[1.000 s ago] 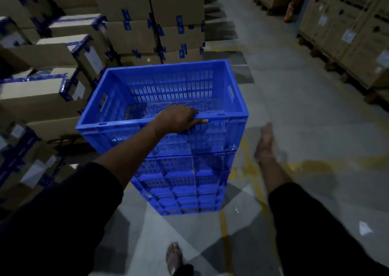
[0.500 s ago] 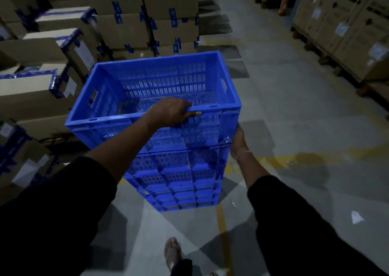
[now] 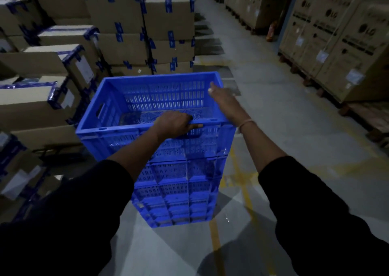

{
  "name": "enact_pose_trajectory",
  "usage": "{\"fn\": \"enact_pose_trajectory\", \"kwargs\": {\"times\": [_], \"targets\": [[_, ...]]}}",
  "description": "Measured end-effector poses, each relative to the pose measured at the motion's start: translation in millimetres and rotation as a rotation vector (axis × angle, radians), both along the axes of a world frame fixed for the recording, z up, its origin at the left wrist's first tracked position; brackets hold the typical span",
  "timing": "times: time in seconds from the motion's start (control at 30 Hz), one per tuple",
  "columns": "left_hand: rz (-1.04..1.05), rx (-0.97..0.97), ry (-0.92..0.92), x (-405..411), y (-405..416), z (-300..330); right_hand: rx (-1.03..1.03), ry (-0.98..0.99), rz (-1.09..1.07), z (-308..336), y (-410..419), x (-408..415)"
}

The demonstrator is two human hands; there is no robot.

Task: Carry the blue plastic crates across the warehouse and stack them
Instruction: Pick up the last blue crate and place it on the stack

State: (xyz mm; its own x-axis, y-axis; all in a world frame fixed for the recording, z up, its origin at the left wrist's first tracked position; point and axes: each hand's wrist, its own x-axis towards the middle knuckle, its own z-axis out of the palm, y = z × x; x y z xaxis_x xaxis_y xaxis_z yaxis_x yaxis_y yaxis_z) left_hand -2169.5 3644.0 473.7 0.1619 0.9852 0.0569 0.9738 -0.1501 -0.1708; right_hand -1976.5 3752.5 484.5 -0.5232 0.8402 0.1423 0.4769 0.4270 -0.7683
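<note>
A stack of blue plastic crates [image 3: 179,183] stands on the grey floor in front of me, with the top crate [image 3: 117,105] empty and open upward. My left hand [image 3: 174,124] is closed over the near rim of the top crate, fingers hooked inside. My right hand [image 3: 223,96] lies along the crate's right rim, reaching toward its far right corner with fingers extended; whether it grips the rim is unclear. Both arms wear black sleeves, and a thin band sits on the right wrist.
Cardboard boxes with blue tape [image 3: 130,33] are stacked close on the left and behind the crates. Large printed cartons on pallets [image 3: 336,44] line the right side. A concrete aisle [image 3: 263,98] with yellow floor lines [image 3: 237,170] runs between them.
My right hand rose from beside the lower crates on the right up onto the top crate's right rim. The left hand kept its hold on the near rim.
</note>
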Motion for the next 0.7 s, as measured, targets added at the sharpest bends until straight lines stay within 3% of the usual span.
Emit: {"fn": "enact_pose_trajectory", "kwargs": {"times": [0.07, 0.1, 0.27, 0.4, 0.53, 0.7], "targets": [[-0.025, 0.021, -0.004, 1.6, -4.8, 0.4, 0.287, -0.465, -0.061, -16.5, -8.3, -13.4], [-0.039, 0.024, -0.023, 0.2, -8.7, 0.9, 0.376, -0.587, -0.089, -17.0, -16.1, -15.4], [-0.016, 0.040, -0.048, -71.7, -48.2, -0.3, 0.365, -0.664, -0.091, -13.4, -12.9, -8.5], [0.092, 0.169, -0.030, -155.4, -99.6, -5.8, 0.373, -0.787, -0.113, -9.1, -20.8, -24.1], [0.130, 0.122, 0.009, -153.9, -104.6, -1.5, 0.228, -0.753, 0.062, 2.7, -72.3, -91.2], [0.144, 0.173, -0.010, -159.0, -107.0, -4.4, 0.146, -0.852, 0.081, 10.8, -105.0, -162.3]]}}
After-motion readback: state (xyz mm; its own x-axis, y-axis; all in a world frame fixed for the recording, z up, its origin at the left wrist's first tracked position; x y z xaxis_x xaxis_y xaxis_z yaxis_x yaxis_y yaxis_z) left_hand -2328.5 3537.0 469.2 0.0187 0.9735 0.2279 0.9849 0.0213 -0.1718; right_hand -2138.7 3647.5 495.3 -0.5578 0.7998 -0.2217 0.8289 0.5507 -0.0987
